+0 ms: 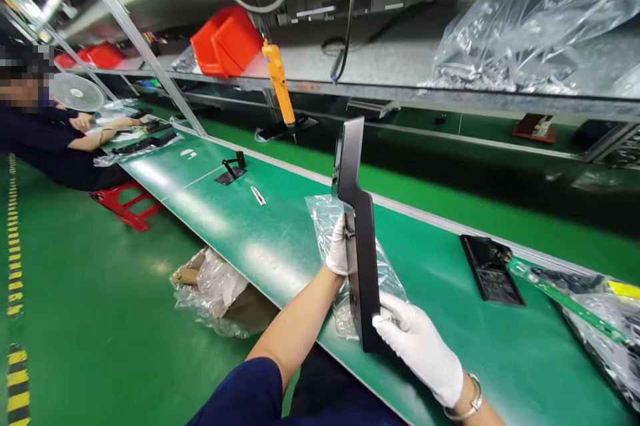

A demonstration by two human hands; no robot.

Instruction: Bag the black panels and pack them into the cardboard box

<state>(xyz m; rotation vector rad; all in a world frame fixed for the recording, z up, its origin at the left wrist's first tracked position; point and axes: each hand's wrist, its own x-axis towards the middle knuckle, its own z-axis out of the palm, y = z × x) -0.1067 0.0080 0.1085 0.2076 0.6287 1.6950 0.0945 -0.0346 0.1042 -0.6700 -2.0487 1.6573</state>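
Note:
Both my white-gloved hands hold a dark grey, stepped housing upright on its edge over the green bench. My left hand grips its left side, the fingers partly hidden behind it. At the lower right edge, my right hand pinches the housing between thumb and fingers. A clear plastic bag lies on the bench beneath and behind the housing. To the right, a black stand with a flat base rests on the bench.
A yellow electric screwdriver hangs above the bench. Farther left are a small black stand and a cutter-like tool. An open carton with plastic stands below the edge. A co-worker sits at the far left.

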